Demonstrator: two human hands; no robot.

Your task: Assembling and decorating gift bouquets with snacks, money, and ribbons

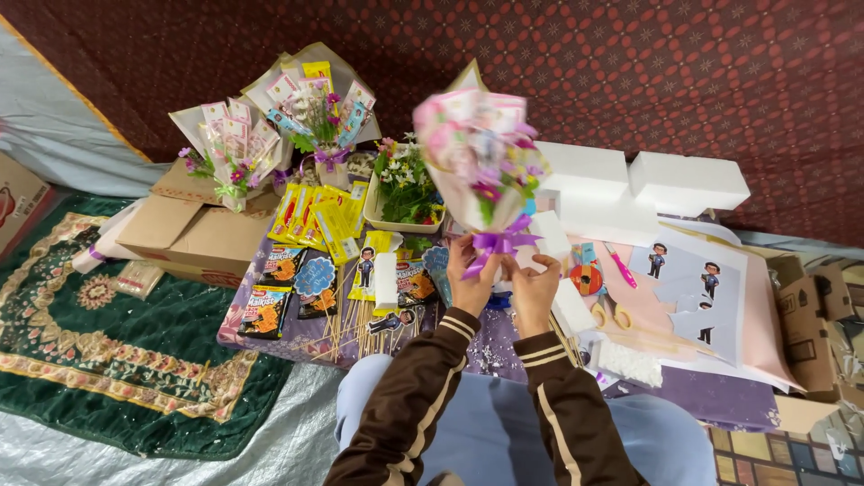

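Observation:
I hold up a small snack bouquet wrapped in pale paper, with pink and purple flowers and a purple ribbon bow at its neck. My left hand grips the stem just under the bow. My right hand pinches the base of the stem and the ribbon end beside it. The bouquet is blurred and tilts slightly left above a low table covered in purple cloth.
Two finished bouquets stand on cardboard boxes at the left. Snack packets, wooden skewers, a tray of flowers, scissors, white foam blocks and figure cut-outs cover the table. A green rug lies left.

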